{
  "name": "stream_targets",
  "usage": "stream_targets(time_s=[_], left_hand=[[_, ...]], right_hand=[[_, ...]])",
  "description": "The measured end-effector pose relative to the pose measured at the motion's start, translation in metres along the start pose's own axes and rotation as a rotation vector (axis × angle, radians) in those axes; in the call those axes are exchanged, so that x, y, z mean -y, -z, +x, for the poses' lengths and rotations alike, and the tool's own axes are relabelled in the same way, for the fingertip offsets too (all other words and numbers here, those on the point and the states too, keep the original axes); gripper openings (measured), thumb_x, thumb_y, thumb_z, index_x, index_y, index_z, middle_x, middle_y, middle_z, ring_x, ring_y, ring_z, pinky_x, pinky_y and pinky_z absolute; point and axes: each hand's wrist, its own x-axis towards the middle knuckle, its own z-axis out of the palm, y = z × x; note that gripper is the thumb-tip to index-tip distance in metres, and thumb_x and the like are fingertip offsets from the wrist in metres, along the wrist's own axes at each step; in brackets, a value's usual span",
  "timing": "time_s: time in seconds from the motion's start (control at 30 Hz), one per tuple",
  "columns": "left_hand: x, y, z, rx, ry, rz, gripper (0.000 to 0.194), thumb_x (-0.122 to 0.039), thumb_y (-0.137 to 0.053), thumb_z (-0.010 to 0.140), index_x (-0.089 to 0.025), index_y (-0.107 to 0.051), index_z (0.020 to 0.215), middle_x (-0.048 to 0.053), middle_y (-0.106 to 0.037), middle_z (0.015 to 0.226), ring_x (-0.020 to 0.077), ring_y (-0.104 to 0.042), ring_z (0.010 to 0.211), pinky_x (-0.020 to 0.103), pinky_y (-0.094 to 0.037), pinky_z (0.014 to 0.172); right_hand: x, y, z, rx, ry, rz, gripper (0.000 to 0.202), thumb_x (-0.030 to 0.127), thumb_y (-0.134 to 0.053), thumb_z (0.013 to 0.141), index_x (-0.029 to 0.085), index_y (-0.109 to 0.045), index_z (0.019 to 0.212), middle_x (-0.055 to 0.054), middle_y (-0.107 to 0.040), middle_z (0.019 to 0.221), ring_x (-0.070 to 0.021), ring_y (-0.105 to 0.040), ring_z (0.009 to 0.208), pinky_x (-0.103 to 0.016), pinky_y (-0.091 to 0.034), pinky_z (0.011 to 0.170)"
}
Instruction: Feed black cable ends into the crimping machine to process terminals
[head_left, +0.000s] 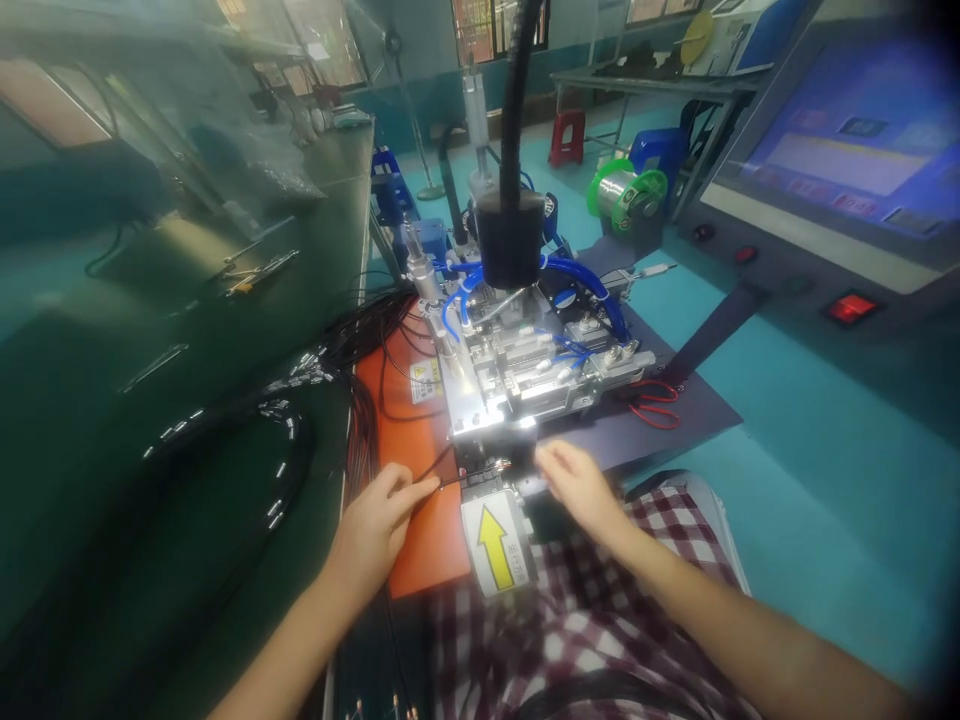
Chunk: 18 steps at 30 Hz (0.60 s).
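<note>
My left hand (379,520) pinches a thin black cable (450,483) over the orange plate (420,550). The cable runs right toward a small metal fitting at the front of the machine (517,370). My right hand (574,480) is just right of that fitting, fingers curled together; whether something small is between them is hidden. Below the fitting is a white label with a yellow arrow (495,545), pointing up. A black cylinder (511,240) hangs over the machine, which has blue air tubes (585,275).
Bundles of black cables with metal ends (300,430) lie on the green table (225,350) at left. A control panel with a screen (862,150) stands at right. Behind are a green wire spool (626,195) and a red stool (567,137).
</note>
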Motion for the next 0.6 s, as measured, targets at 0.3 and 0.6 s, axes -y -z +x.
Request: stream_targets(time_s=[0.3, 0.6], left_hand=[[0.000, -0.001, -0.002, -0.006, 0.054, -0.038, 0.033, -0.026, -0.038, 0.095, -0.022, -0.071, 0.101, 0.002, -0.054, 0.081, 0.0110, -0.057, 0.067, 0.020, -0.048, 0.063], [0.016, -0.006, 0.028, -0.061, 0.172, -0.032, 0.035, -0.014, -0.041, 0.090, -0.022, -0.072, 0.103, 0.003, -0.054, 0.082, 0.0132, -0.060, 0.073, 0.022, -0.048, 0.068]], right_hand=[[-0.037, 0.037, -0.053, -0.090, -0.126, 0.031, 0.051, 0.068, -0.058, 0.072, 0.020, -0.043, 0.066, 0.008, -0.035, 0.059, -0.0067, -0.026, 0.046, -0.021, -0.020, 0.043], [-0.069, 0.040, -0.077, 0.019, -0.215, 0.024, 0.052, 0.069, -0.061, 0.071, 0.020, -0.042, 0.064, 0.008, -0.030, 0.054, -0.0081, -0.028, 0.047, -0.021, -0.023, 0.045]])
